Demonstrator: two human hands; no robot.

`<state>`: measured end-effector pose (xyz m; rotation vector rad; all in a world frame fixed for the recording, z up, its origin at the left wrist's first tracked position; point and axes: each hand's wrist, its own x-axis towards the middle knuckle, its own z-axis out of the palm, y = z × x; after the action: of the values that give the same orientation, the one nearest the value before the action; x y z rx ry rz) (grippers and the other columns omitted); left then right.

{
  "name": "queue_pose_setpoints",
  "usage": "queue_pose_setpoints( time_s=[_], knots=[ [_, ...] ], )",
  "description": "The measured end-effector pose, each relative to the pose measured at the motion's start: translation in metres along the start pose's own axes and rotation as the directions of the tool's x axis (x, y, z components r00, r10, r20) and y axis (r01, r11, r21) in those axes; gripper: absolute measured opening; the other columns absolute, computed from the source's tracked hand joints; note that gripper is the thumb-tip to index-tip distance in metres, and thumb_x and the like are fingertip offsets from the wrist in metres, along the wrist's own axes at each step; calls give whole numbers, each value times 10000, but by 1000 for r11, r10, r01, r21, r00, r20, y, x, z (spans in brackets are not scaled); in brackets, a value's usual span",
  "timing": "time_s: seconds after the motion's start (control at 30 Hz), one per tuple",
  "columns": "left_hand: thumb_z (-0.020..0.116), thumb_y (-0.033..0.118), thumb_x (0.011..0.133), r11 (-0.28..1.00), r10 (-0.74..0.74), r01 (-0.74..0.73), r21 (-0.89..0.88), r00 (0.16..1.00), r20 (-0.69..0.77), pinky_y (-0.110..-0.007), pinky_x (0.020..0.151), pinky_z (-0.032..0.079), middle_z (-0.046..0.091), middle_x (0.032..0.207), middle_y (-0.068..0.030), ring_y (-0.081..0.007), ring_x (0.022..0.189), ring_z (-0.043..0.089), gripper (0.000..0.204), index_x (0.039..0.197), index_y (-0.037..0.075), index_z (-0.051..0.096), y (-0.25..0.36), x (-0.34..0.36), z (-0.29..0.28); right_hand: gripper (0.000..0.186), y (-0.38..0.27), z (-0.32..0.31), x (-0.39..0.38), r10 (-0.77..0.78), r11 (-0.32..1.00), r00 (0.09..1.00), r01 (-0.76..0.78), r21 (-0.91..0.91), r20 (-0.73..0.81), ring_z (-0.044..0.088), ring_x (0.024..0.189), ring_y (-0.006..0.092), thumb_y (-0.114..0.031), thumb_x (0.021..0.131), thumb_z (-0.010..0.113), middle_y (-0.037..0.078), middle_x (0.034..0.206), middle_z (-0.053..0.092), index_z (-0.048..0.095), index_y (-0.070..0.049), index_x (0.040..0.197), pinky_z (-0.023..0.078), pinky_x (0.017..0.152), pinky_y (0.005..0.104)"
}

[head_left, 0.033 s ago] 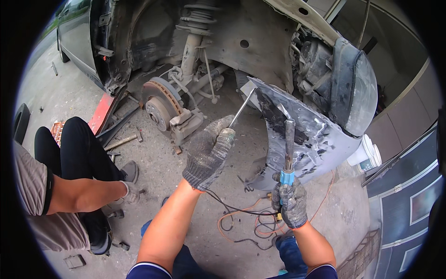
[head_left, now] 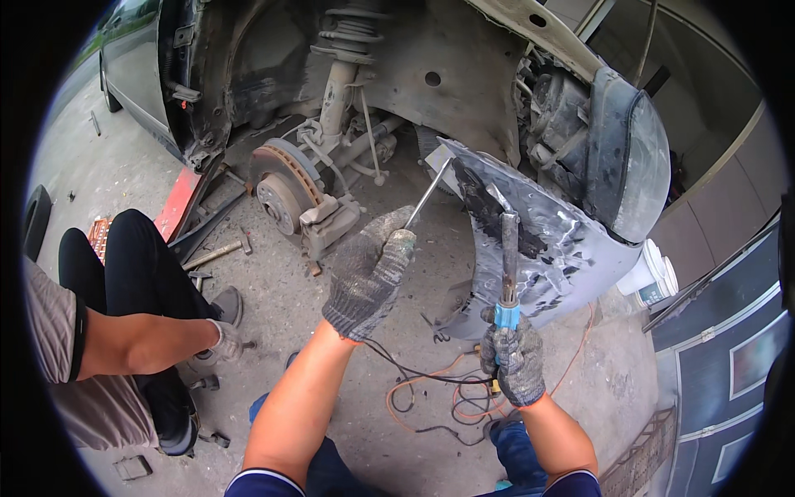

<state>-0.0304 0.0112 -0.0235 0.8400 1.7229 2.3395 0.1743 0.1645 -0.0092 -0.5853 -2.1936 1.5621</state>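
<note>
The left hand (head_left: 370,273), gloved in grey knit, is closing tight round the handle of a thin rod (head_left: 429,195), likely a screwdriver or pry bar, whose tip is touching the upper left edge of the panel (head_left: 563,248). The right hand (head_left: 515,358), also gloved, is gripping the blue collar of a chisel (head_left: 508,257) that is standing nearly upright against the panel's lower front face. Both hands are fully wrapped on their tools, no fingers spread.

The panel is hanging just below the headlight (head_left: 638,157) and to the right of the brake disc (head_left: 281,190). It is looking like a torn piece of grey plastic bumper or fender liner, scuffed, streaked with black and silver, its edges ragged and curled.

Judging from that, it is probably behaving light and springy rather than stiff: it is likely flexing away under pressure and snapping back, and its broken edges may be sharp. The best hold seems to be on the lower rim near the chisel, where the sheet is thickest and curling outward. The steel tools are stiff and, held in gloves, unlikely to slip.

Below the panel, orange and black cables (head_left: 447,389) are lying on the floor. Left of the brake disc, another person's arm (head_left: 149,344) is resting over a black-clad knee.
</note>
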Motion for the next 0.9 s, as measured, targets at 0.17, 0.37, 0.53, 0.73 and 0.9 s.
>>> queue_pose_setpoints(
  time_s=[0.17, 0.37, 0.53, 0.73, 0.9],
  knots=[
    [616, 160, 968, 1000, 16, -16, 10, 1000, -17, -289, 728, 503, 664, 890, -63, -128, 785, 613, 311, 1240, 12, 640, 1, -5, 1, 473, -7, 5, 3, 26, 999, 997, -29, 43, 78, 481, 521, 89, -427, 987, 588, -9, 664, 514, 570, -1, 1193, 376, 466, 241],
    [621, 160, 961, 998, 28, -28, 53, 1000, -13, -298, 728, 504, 665, 880, -67, -139, 782, 616, 316, 1242, 16, 640, -2, -5, -2, 308, -20, 17, 9, 72, 985, 987, -93, 145, 143, 438, 563, 46, -378, 993, 602, -52, 727, 492, 512, -93, 1070, 372, 486, 212],
    [617, 162, 967, 999, -25, 26, 39, 1000, -10, -283, 716, 499, 659, 868, -52, -119, 769, 607, 315, 1246, 18, 640, 5, -3, -1, 367, -14, 17, 16, 53, 994, 990, -65, 93, 127, 430, 566, 34, -410, 987, 605, -58, 729, 492, 529, -77, 1121, 358, 484, 194],
    [614, 152, 974, 998, -45, 45, -38, 999, -13, -261, 702, 495, 650, 857, -29, -92, 759, 594, 306, 1248, 20, 641, 7, -5, 0, 409, -22, 19, 14, 57, 986, 993, -72, 152, 103, 427, 561, 36, -457, 970, 617, -60, 722, 493, 534, -74, 1087, 355, 477, 201],
    [614, 141, 974, 1000, 1, -1, 24, 1000, -20, -258, 705, 496, 651, 857, -22, -90, 757, 590, 298, 1245, 18, 644, 3, -5, 0, 398, -14, 11, 5, 44, 992, 993, -56, 109, 109, 428, 562, 40, -461, 967, 618, -58, 722, 488, 521, -82, 1043, 358, 481, 207]
  ],
)
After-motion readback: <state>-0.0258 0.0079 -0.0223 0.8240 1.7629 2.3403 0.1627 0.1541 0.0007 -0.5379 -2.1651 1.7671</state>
